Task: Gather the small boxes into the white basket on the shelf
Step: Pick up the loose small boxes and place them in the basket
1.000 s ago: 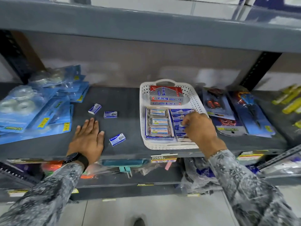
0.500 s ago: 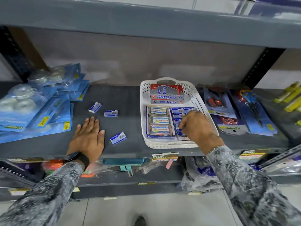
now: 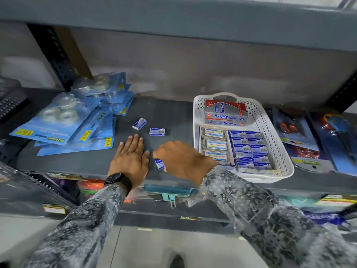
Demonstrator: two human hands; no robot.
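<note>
The white basket (image 3: 282,151) stands on the grey shelf (image 3: 170,111) at the right. Rows of small blue boxes (image 3: 249,149) fill its right side, beside clear cases and a red-and-silver carton (image 3: 225,113). Two small blue-and-white boxes lie loose on the shelf, one tilted (image 3: 139,124) and one flat (image 3: 157,131). A third small box (image 3: 159,164) sits near the shelf's front edge, with my right hand (image 3: 181,159) curled over it and the fingers closed on it. Just left of that box, my left hand (image 3: 130,159) rests flat on the shelf.
Blue blister packs of tape rolls (image 3: 63,122) are piled at the left of the shelf. Carded scissors (image 3: 332,136) lie to the right of the basket. A shelf board (image 3: 173,14) runs overhead, and a lower shelf holds more goods.
My right hand has left the basket and swung left to the small box near the shelf's front edge, closing on it. The left hand has stayed flat. The view has shifted.
</note>
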